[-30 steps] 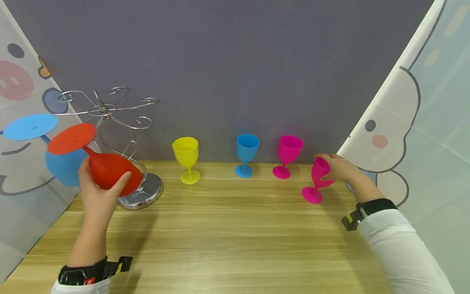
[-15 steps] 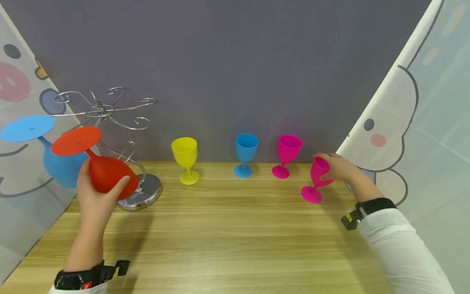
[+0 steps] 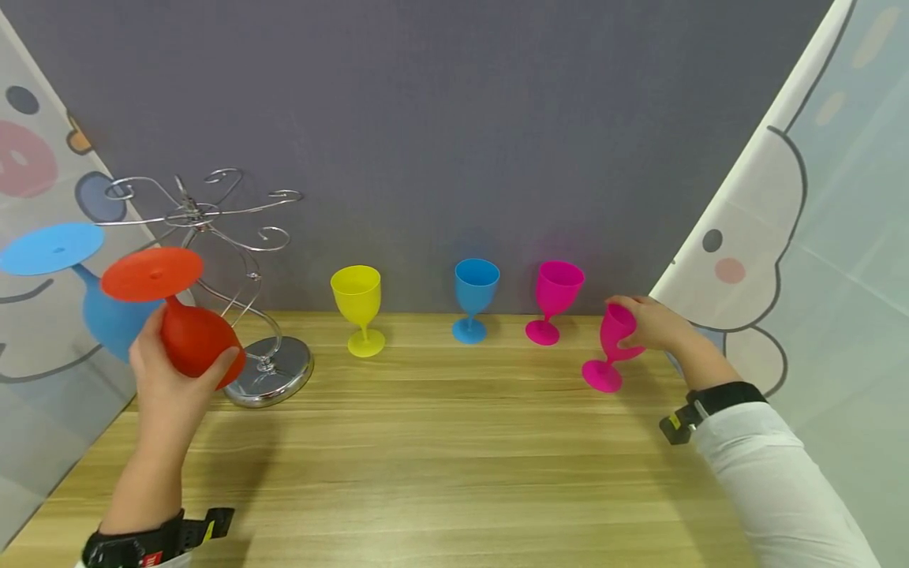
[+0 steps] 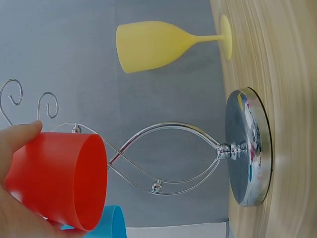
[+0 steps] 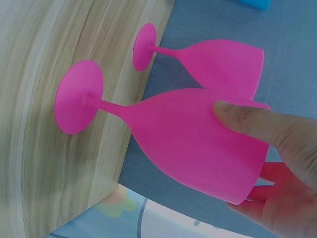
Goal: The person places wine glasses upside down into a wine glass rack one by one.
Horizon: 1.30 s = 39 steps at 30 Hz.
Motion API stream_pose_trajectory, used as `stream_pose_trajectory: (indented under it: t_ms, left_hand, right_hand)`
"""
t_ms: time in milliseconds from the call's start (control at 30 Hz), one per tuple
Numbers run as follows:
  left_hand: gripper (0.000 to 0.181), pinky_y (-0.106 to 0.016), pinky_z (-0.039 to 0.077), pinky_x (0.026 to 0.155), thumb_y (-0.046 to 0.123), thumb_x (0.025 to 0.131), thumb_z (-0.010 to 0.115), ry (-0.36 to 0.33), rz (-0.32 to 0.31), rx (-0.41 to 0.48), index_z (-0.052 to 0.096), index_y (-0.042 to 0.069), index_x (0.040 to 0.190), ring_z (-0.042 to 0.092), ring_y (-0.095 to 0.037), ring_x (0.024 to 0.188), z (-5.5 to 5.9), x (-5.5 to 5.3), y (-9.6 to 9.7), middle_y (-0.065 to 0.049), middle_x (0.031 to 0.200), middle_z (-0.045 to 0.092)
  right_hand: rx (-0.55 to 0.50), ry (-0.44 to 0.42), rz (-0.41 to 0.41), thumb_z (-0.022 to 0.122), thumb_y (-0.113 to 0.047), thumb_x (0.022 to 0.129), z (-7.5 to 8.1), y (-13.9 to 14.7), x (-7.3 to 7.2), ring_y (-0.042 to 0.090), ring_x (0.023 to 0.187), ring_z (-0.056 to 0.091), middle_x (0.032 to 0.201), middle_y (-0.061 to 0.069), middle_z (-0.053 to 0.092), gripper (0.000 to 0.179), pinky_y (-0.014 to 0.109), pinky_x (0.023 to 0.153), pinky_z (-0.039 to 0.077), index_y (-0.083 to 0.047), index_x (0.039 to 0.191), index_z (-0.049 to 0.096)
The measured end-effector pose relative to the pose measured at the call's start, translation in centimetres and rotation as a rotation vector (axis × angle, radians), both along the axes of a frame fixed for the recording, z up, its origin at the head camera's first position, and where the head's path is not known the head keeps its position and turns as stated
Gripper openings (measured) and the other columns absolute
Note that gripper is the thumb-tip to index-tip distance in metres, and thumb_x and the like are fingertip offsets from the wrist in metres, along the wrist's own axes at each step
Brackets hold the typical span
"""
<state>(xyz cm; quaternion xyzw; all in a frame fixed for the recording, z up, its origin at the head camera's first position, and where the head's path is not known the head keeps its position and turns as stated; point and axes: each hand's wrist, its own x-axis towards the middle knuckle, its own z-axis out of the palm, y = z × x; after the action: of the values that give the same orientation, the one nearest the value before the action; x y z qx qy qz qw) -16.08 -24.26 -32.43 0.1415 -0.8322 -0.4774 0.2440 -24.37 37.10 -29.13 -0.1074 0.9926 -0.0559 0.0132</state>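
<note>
My left hand (image 3: 170, 379) grips the bowl of a red goblet (image 3: 195, 339), turned upside down with its foot up, in front of a chrome wire goblet rack (image 3: 270, 379). In the left wrist view the red goblet's rim (image 4: 90, 181) faces the tabletop. Behind it a blue goblet (image 3: 57, 248) hangs inverted at the rack's left arm, its bowl partly covered by the red one. Far right, my right hand (image 3: 656, 323) holds a pink goblet (image 3: 612, 331) by its bowl, thumb on one side; this goblet leans, foot downward and close over the wooden table.
Along the back of the table (image 3: 440, 465) stand a yellow goblet (image 3: 358, 293), a second blue goblet (image 3: 476, 288) and another pink goblet (image 3: 559, 288), all upright. A grey panel (image 3: 440, 142) rises behind them. Cartoon-printed panels (image 3: 753, 237) flank both sides.
My left hand has shifted slightly left and toward me, and the red goblet has swung from a slant to more nearly vertical. The right hand stays still on the pink goblet.
</note>
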Motion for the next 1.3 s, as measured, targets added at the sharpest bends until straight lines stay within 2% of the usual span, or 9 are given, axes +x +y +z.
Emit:
stream_pose_trajectory:
  t_ms: [300, 567, 667, 800, 900, 1100, 1300]
  left_hand:
    - [0.091, -0.073, 0.034, 0.099, 0.02, 0.089, 0.065, -0.022, -0.039, -0.074, 0.004, 0.015, 0.156, 0.019, -0.045, 0.141, 0.4, 0.3, -0.1, -0.017, 0.159, 0.011]
    - [0.09, -0.073, 0.034, 0.099, 0.014, 0.089, 0.064, 0.005, -0.039, -0.086, 0.005, 0.016, 0.156, 0.018, -0.042, 0.142, 0.9, 0.8, -0.1, -0.015, 0.158, 0.013]
    - [0.088, -0.066, 0.033, 0.106, 0.013, 0.088, 0.065, 0.024, -0.012, -0.067, 0.009, 0.021, 0.156, 0.02, -0.034, 0.144, 1.3, 0.8, 0.1, -0.01, 0.158, 0.018]
    - [0.087, -0.051, 0.028, 0.117, 0.011, 0.088, 0.065, 0.072, 0.027, -0.016, 0.011, 0.029, 0.154, 0.023, -0.025, 0.146, 1.9, 1.0, 0.6, -0.004, 0.157, 0.022]
    - [0.087, -0.045, 0.025, 0.119, 0.009, 0.088, 0.065, 0.107, 0.03, 0.016, 0.011, 0.033, 0.153, 0.023, -0.023, 0.146, 2.3, 1.2, 0.9, -0.001, 0.157, 0.021]
    - [0.084, -0.037, 0.021, 0.121, 0.01, 0.09, 0.063, 0.171, 0.018, 0.043, 0.012, 0.032, 0.152, 0.024, -0.021, 0.145, 2.9, 1.6, 1.4, 0.001, 0.157, 0.02]
    - [0.084, -0.033, 0.021, 0.12, 0.013, 0.091, 0.062, 0.235, 0.0, 0.062, 0.009, 0.03, 0.153, 0.024, -0.018, 0.144, 3.5, 2.1, 1.7, 0.003, 0.157, 0.018]
  right_hand:
    - [0.001, 0.004, -0.005, 0.081, -0.011, 0.072, 0.1, -0.3, 0.2, 0.057, 0.114, 0.048, 0.129, 0.042, 0.043, 0.074, 0.062, 0.086, 0.05, -0.002, 0.137, 0.044]
    - [0.002, -0.012, -0.014, 0.081, -0.011, 0.072, 0.0, -0.2, 0.0, 0.058, 0.114, 0.048, 0.131, 0.043, 0.04, 0.077, 0.062, 0.085, 0.05, -0.003, 0.138, 0.043]
    - [-0.003, -0.015, -0.016, 0.081, -0.011, 0.072, 0.0, -0.1, 0.0, 0.058, 0.114, 0.048, 0.132, 0.043, 0.04, 0.077, 0.061, 0.084, 0.051, -0.003, 0.138, 0.043]
    - [-0.002, -0.015, -0.011, 0.081, -0.011, 0.072, 0.1, -0.2, 0.0, 0.058, 0.114, 0.047, 0.131, 0.044, 0.04, 0.076, 0.061, 0.083, 0.051, -0.003, 0.138, 0.043]
    - [0.001, -0.016, -0.009, 0.081, -0.011, 0.072, 0.1, -0.2, 0.0, 0.059, 0.115, 0.047, 0.131, 0.044, 0.04, 0.076, 0.062, 0.084, 0.051, -0.002, 0.138, 0.043]
    - [-0.005, -0.033, -0.023, 0.082, -0.013, 0.072, 0.2, -0.2, 0.0, 0.059, 0.115, 0.047, 0.132, 0.043, 0.039, 0.078, 0.062, 0.085, 0.05, -0.004, 0.138, 0.042]
    - [-0.015, -0.013, -0.025, 0.083, -0.014, 0.071, -0.1, 0.0, -0.2, 0.059, 0.113, 0.049, 0.131, 0.043, 0.04, 0.078, 0.062, 0.082, 0.051, -0.005, 0.138, 0.043]
